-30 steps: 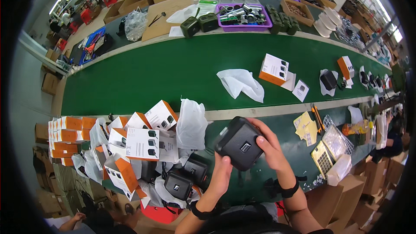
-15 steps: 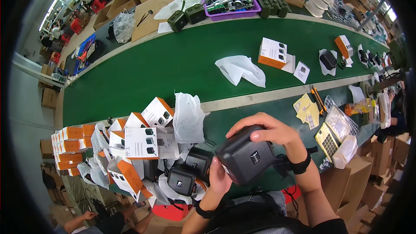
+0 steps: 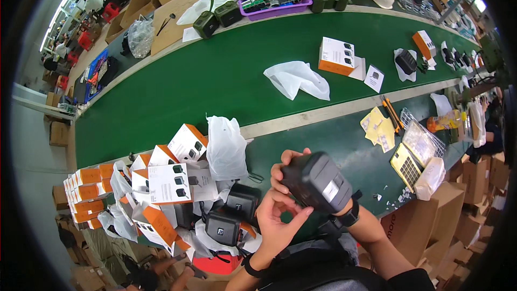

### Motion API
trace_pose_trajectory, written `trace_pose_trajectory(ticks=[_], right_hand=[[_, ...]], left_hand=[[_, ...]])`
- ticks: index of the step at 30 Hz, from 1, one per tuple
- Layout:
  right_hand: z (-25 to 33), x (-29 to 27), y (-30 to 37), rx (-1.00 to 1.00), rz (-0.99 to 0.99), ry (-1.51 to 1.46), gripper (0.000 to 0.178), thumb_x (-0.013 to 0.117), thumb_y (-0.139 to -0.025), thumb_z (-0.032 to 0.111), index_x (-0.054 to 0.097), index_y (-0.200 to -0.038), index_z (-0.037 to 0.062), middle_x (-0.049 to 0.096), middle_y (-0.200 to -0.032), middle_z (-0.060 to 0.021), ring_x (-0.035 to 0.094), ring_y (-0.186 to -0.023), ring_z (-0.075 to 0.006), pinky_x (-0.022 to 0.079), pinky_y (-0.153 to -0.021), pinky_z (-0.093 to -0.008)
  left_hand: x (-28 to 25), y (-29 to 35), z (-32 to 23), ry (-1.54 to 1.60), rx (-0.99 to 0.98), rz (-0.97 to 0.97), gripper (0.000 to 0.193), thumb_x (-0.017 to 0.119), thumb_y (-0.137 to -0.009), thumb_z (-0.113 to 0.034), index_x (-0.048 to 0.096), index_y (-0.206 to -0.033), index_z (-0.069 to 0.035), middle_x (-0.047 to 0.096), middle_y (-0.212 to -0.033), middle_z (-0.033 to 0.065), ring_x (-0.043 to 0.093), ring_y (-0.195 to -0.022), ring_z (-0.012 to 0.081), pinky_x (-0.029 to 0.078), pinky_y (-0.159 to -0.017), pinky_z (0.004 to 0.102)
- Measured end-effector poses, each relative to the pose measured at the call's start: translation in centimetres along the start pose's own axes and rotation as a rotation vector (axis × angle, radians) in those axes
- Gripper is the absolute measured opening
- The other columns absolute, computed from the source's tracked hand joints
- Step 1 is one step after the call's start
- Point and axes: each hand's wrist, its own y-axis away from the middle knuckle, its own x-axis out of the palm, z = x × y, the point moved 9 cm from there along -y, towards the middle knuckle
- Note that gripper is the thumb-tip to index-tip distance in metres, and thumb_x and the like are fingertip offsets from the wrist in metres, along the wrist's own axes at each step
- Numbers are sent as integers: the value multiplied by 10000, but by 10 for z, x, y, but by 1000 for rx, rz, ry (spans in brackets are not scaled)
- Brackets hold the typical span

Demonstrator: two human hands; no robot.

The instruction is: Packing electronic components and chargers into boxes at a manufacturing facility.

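A black boxy device (image 3: pixel 318 183) with rounded corners and a pale label on one face is held tilted above the table's near edge. My right hand (image 3: pixel 289 168) grips it from behind, its fingers wrapped round the left side. My left hand (image 3: pixel 277 218) is curled at the device's lower left edge, thumb and forefinger close together; whether anything is pinched between them I cannot make out. To the left, black devices of similar shape (image 3: pixel 223 228) lie on white wrapping, beside white-and-orange cartons (image 3: pixel 168 184) and a white bag (image 3: pixel 226 148).
On the green belt (image 3: pixel 177 81) lie a white sheet (image 3: pixel 297 79), a carton (image 3: pixel 336 55) and a wrapped device (image 3: pixel 405 61). Yellow sticker sheets (image 3: pixel 378 128), orange-handled tools (image 3: pixel 392 114) and a bottle (image 3: pixel 446 120) sit to the right. A purple basket (image 3: pixel 274 11) stands beyond the belt.
The device has been turned, so the face with the pale label now shows. My right hand has shifted behind it; my left has moved from its side to the lower edge with fingers curled.
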Motion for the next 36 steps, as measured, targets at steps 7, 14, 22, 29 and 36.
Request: trace_pose_trajectory(ticks=[7, 14, 22, 29, 36], right_hand=[[-8, -16, 3, -14, 217, -674, 266, 483, -893, 255, 556, -1083, 83, 509, -1051, -95, 479, -840, -243, 436, -679, -356], [-5, -28, 3, -34, 179, -902, 340, 548, -860, 265, 549, -1138, 69, 485, -1111, -113, 453, -964, -268, 464, -730, -369], [2, -47, 3, -104, 151, -880, 346, 542, -857, 274, 553, -1150, 89, 501, -1092, -93, 456, -978, -246, 424, -802, -352], [21, -58, 4, -194, 131, -748, 380, 565, -833, 313, 558, -1150, 103, 501, -1104, -80, 456, -993, -239, 367, -886, -397], [141, -139, 10, -306, -513, 44, 359, 567, -856, 323, 560, -1120, 79, 578, -1048, -65, 538, -914, -222, 478, -769, -345]], left_hand=[[19, -10, -28, -438, 283, 60, 367, 814, -604, 16, 523, -822, -32, 563, -824, 65, 496, -541, 61, 375, -458, 188], [25, -14, -25, -457, 296, 91, 333, 803, -613, 15, 543, -814, -44, 605, -811, 78, 498, -521, 58, 359, -449, 184], [22, -22, -7, -468, 254, 118, 295, 789, -634, 7, 552, -801, -46, 621, -794, 68, 478, -519, 61, 361, -467, 187], [25, -36, -5, -450, 236, 122, 284, 787, -639, -6, 551, -795, -33, 523, -702, 39, 487, -540, 83, 369, -482, 205], [-8, -29, 4, -492, 150, 11, 261, 768, -648, 16, 558, -798, -26, 529, -713, 47, 481, -557, 99, 381, -512, 216]])
